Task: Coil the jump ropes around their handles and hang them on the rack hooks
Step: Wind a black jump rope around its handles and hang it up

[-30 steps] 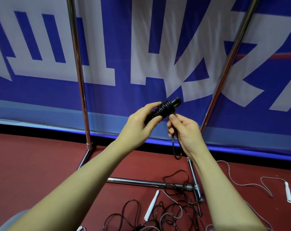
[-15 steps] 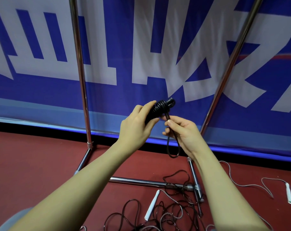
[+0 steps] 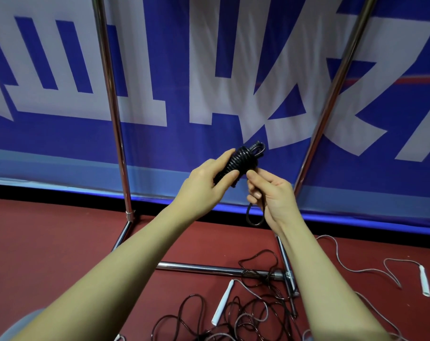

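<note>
A black jump rope [image 3: 242, 158] is wound in tight coils around its handles, held up in front of the blue banner. My left hand [image 3: 209, 183] grips the coiled bundle from the left, thumb on top. My right hand [image 3: 270, 193] pinches the rope's free end just right of the bundle, and a short black loop [image 3: 254, 217] hangs below the fingers. The chrome rack's uprights [image 3: 113, 107] rise on both sides; no hooks are in view.
On the red floor below lie several loose ropes: a tangle of black rope [image 3: 246, 313] with a white handle [image 3: 222, 302], and a white rope with its handle [image 3: 424, 283] at the right. The rack's base bar [image 3: 209, 268] crosses the floor between the uprights.
The coiled bundle and both hands shifted slightly; the hanging loop under my right hand has grown shorter as the end is drawn in.
</note>
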